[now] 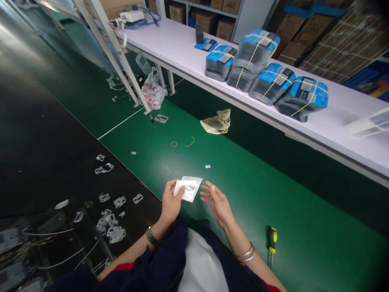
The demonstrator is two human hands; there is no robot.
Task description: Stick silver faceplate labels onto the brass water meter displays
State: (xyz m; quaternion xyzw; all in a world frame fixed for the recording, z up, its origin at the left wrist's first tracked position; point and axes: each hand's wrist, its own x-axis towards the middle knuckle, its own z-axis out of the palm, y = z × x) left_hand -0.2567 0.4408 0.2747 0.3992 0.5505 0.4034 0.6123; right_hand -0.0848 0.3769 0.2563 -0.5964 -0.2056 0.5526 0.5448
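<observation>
My left hand [170, 202] pinches a small clear plastic bag [190, 187] with a white label inside, holding it just above the green work surface [273, 202]. My right hand [216, 201] hovers beside the bag with its fingers spread, holding nothing and a little apart from the bag. Both wrists wear bracelets.
Bundles of grey-and-blue packets [264, 71] tied with rubber bands sit on the white shelf [349, 125]. A yellow cloth [217, 121], loose rubber bands [182, 142], a yellow screwdriver [272, 240] and a plastic bag [153, 93] lie around. Several small clear plastic pieces [111, 219] litter the black conveyor.
</observation>
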